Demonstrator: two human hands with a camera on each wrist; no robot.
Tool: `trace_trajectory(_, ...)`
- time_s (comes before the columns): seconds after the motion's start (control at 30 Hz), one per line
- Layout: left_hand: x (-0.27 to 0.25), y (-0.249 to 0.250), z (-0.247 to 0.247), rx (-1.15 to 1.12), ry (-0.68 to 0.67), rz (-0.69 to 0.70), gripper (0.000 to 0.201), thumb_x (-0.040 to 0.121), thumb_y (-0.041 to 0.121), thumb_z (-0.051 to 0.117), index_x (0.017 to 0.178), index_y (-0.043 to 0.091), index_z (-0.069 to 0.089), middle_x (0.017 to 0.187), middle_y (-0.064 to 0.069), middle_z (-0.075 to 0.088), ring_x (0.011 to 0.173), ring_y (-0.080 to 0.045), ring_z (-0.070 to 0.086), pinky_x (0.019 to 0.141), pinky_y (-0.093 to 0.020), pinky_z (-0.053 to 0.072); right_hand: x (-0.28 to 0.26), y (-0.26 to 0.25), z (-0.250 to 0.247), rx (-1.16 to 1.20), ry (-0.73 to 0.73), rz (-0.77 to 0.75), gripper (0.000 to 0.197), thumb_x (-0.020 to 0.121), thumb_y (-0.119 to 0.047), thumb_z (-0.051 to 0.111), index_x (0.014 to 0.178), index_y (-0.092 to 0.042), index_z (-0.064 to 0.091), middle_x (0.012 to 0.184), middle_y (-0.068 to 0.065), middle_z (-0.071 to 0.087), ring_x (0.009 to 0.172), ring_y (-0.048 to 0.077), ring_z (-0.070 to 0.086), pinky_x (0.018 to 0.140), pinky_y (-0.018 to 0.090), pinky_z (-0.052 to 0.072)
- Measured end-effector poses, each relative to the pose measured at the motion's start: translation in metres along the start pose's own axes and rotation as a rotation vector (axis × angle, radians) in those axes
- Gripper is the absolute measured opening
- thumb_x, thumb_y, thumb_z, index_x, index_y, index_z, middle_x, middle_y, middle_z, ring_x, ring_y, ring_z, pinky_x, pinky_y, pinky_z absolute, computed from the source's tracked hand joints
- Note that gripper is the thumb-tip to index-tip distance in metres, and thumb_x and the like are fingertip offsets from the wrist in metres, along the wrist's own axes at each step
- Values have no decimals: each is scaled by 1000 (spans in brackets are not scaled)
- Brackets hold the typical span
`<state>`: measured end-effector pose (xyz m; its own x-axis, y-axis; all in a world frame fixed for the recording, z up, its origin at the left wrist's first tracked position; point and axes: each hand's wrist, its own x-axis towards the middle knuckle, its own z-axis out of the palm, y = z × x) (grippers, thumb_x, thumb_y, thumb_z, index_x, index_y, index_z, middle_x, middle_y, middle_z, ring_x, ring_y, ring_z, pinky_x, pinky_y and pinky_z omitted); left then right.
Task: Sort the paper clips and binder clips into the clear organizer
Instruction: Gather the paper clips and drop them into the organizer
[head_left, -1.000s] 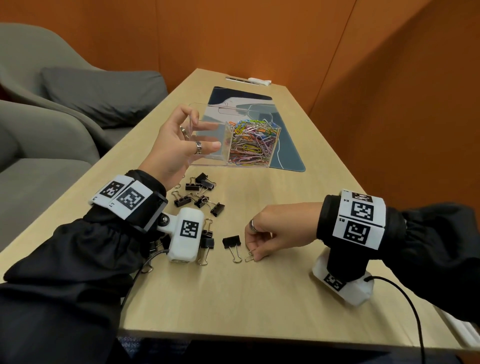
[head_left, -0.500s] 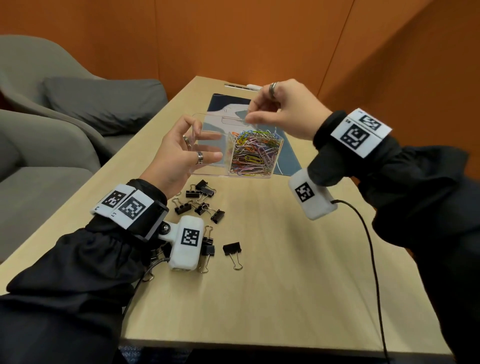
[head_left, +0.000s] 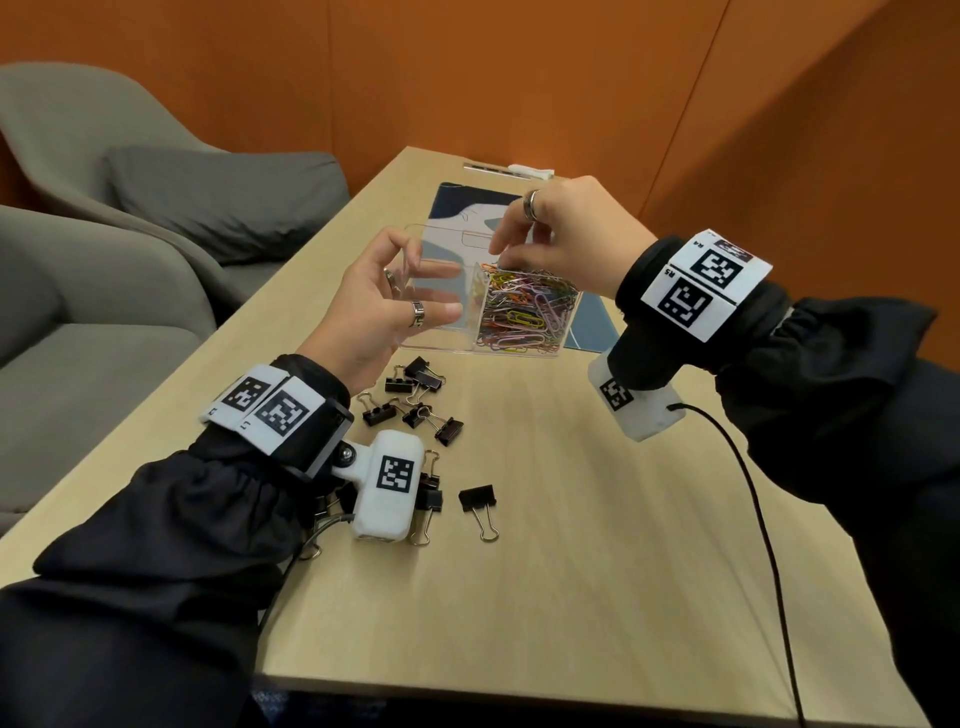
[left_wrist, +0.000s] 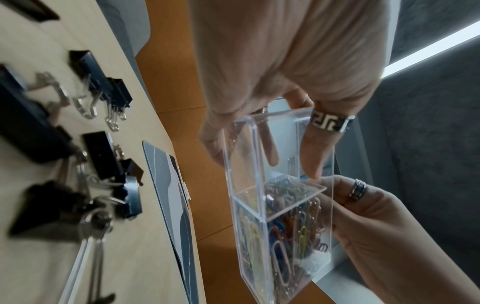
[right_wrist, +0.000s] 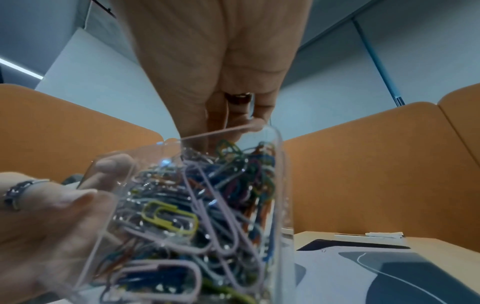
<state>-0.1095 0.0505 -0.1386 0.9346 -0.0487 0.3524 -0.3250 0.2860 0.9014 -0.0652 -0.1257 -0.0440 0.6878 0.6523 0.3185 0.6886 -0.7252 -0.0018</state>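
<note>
Left hand (head_left: 374, 317) holds the clear organizer (head_left: 441, 291) above the bench (head_left: 571, 545), its grip curled round the empty compartment. Right hand (head_left: 561, 234) reaches into the compartment filled with paper clips (head_left: 524, 312), fingertips (right_wrist: 255, 124) pressed together (any clip between them is hidden). Only the head view shows all the binder clips (head_left: 415, 400) lying below the organizer; the left wrist view blurs them.

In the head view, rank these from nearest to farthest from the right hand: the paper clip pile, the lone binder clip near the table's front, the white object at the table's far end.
1. paper clip pile, directly under the right hand's fingertips.
2. white object, beyond the hand, far end.
3. lone binder clip, toward the front edge.
</note>
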Motion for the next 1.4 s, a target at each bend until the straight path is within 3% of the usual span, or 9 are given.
trace_trajectory(0.23, 1, -3, -2, 5, -5, -5, 44, 72, -17, 62, 79, 20, 40, 107, -10, 63, 83, -21, 66, 65, -23, 53, 2, -3, -2, 53, 35, -21, 20, 92, -28, 58, 99, -15, 71, 80, -9, 60, 60, 2, 47, 59, 8, 35)
trace_trajectory(0.4, 4, -4, -4, -6, -16, -13, 44, 75, -16, 61, 81, 22, 40, 109, -9, 62, 88, -22, 65, 68, -25, 54, 2, -19, -12, 63, -13, -62, 21, 95, -27, 53, 103, -18, 70, 69, -18, 46, 60, 6, 44, 67, 27, 40)
trace_trajectory(0.5, 4, -4, -5, -30, -40, -14, 45, 74, -12, 64, 86, 26, 42, 110, -8, 61, 93, -26, 63, 71, -27, 53, 3, -28, -16, 1, -146, -45, 28, 95, -14, 44, 109, -22, 68, 72, -14, 45, 64, 8, 43, 55, 15, 33)
trace_trajectory(0.57, 4, -4, -5, -49, -59, -19, 47, 71, -10, 64, 89, 27, 42, 110, -7, 60, 96, -28, 61, 75, -28, 53, 3, -34, -18, -24, -225, -24, 34, 94, -11, 40, 113, -25, 65, 85, -7, 60, 63, 11, 46, 50, 10, 32)
trace_trajectory(0.77, 5, -4, -5, -85, -88, -41, 54, 63, -11, 59, 94, 30, 41, 101, -5, 56, 97, -22, 61, 81, -36, 49, 11, -47, -22, -4, -412, 44, 36, 91, -8, 40, 121, -24, 50, 107, -16, 63, 50, -20, 43, 48, 1, 32)
trace_trajectory(0.97, 3, -3, -4, -70, -136, -63, 62, 58, -18, 55, 96, 30, 41, 94, -6, 56, 95, -21, 56, 83, -44, 48, 15, -52, -23, -58, -673, 46, 40, 92, -10, 47, 129, -24, 47, 123, -17, 61, 95, 3, 52, 78, 16, 35)
trace_trajectory(1.13, 1, -1, -4, -67, -133, -76, 72, 67, -37, 29, 95, 28, 43, 90, 2, 58, 88, -11, 60, 96, -59, 39, 18, -57, -17, -97, -703, 26, 40, 91, -13, 50, 129, -23, 43, 125, -19, 59, 85, -2, 51, 71, 16, 34)
trace_trajectory(1.23, 0, -1, -5, -80, -149, -79, 74, 65, -37, 24, 94, 28, 44, 88, 5, 60, 84, -6, 63, 95, -57, 41, 21, -59, -13, -73, -709, 42, 41, 91, -10, 49, 130, -20, 42, 126, -16, 59, 85, -1, 52, 71, 17, 37)
trace_trajectory(1.4, 0, 0, -5, -66, -169, -92, 75, 65, -38, 24, 95, 28, 43, 95, -1, 55, 91, -12, 58, 88, -50, 49, 22, -60, -14, -76, -740, 50, 23, 93, -17, 49, 115, -21, 43, 129, -8, 59, 106, 13, 55, 89, 24, 42)
